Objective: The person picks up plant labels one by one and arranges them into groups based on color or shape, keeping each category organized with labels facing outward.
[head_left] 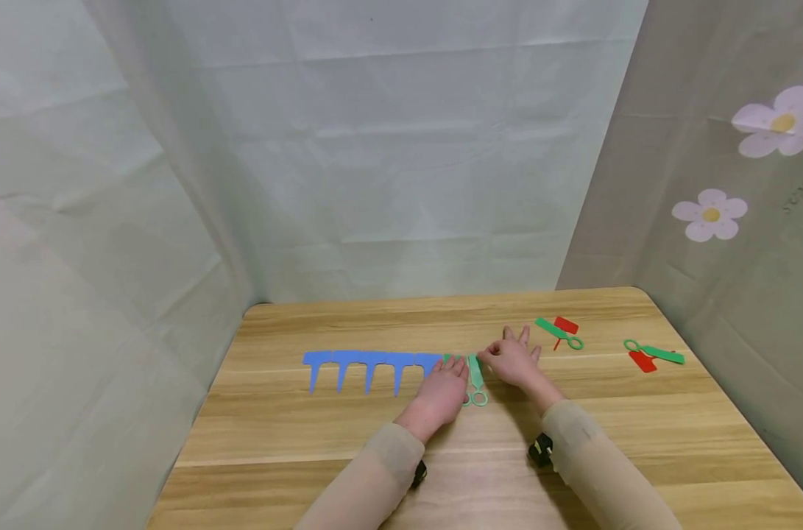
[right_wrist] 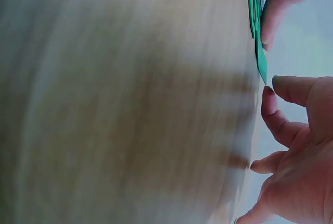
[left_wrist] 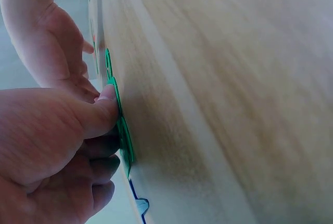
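My left hand point(head_left: 444, 390) lies over a green ring-ended plant tag, its thumb and fingertips point(left_wrist: 110, 99) pressing on it at the table. Much of that tag is covered by the hand. Just to the right is another green plant tag point(head_left: 476, 375), ring toward me. My right hand point(head_left: 512, 361) pinches the far end of this tag between thumb and forefinger, the other fingers spread. Leftward runs a row of several blue T-shaped plant labels point(head_left: 368, 358), stems toward me; the rightmost blue label point(head_left: 427, 361) is partly behind my left hand.
On the right of the wooden table point(head_left: 275, 449), a green tag point(head_left: 552, 329) crosses a red T-shaped label point(head_left: 566, 324). Farther right, another green tag point(head_left: 662, 355) overlaps a red label point(head_left: 642, 362). Pale cloth hangings point(head_left: 408, 169) enclose the back and sides.
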The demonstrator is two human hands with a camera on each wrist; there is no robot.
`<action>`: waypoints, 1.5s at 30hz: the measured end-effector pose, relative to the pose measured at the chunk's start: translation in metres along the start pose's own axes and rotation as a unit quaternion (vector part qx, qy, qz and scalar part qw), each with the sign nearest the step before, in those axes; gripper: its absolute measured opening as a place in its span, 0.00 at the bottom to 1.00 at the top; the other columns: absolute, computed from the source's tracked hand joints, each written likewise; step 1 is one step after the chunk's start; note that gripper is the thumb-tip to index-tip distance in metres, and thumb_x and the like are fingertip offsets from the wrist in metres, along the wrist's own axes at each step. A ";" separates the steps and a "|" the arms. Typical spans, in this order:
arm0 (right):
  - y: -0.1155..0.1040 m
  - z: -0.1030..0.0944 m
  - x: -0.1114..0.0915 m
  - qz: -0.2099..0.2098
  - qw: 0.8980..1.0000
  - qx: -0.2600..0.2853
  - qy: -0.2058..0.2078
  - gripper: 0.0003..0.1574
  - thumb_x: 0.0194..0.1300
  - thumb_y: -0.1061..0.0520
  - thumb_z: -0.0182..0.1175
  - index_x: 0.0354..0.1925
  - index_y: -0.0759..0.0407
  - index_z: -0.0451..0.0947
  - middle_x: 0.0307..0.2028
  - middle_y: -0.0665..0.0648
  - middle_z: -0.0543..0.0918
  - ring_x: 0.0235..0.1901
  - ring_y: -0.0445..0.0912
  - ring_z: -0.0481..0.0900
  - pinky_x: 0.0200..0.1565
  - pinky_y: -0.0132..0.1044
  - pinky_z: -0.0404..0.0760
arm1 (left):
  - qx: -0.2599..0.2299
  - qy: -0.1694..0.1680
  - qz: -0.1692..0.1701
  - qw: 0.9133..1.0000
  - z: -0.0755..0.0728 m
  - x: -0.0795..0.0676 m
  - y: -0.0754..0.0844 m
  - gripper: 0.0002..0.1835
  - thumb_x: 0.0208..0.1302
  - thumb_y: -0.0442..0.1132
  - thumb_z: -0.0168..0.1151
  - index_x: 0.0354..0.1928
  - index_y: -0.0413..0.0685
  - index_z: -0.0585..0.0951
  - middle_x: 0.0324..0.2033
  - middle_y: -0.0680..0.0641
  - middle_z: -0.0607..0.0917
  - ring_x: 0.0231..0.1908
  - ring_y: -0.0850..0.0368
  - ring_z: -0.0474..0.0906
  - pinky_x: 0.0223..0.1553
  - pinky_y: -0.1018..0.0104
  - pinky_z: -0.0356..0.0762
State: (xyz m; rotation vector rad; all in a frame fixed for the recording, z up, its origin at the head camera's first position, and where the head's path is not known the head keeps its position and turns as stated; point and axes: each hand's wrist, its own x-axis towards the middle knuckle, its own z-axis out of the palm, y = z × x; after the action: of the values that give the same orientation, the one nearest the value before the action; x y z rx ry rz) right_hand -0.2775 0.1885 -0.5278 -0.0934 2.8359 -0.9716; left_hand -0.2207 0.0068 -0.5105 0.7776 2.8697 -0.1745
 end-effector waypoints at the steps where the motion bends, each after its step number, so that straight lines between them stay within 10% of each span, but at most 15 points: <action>1: 0.000 0.000 0.000 -0.001 1.000 -0.001 0.002 0.19 0.77 0.44 0.63 0.41 0.57 0.90 0.81 0.79 0.47 0.79 0.78 0.23 0.69 0.84 0.27 | -0.001 -0.001 0.000 1.000 0.000 0.000 0.000 0.34 0.81 0.51 0.59 0.80 0.43 0.69 0.81 0.46 0.66 0.81 0.49 0.59 0.80 0.54 0.57; 45: -0.004 -0.013 -0.007 -0.012 0.999 0.017 0.024 0.16 0.78 0.46 0.62 0.45 0.57 0.86 0.80 0.82 0.49 0.78 0.81 0.25 0.69 0.85 0.30 | 0.010 0.012 -0.010 1.000 0.000 -0.004 0.006 0.34 0.82 0.49 0.60 0.82 0.44 0.66 0.82 0.46 0.62 0.83 0.50 0.51 0.82 0.54 0.51</action>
State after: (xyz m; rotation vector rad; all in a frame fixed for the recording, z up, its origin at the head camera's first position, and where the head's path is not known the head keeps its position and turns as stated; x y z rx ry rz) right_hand -0.2726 0.1939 -0.5138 -0.1011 2.8672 -1.0411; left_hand -0.2143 0.0101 -0.5106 0.7603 2.9034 -0.1971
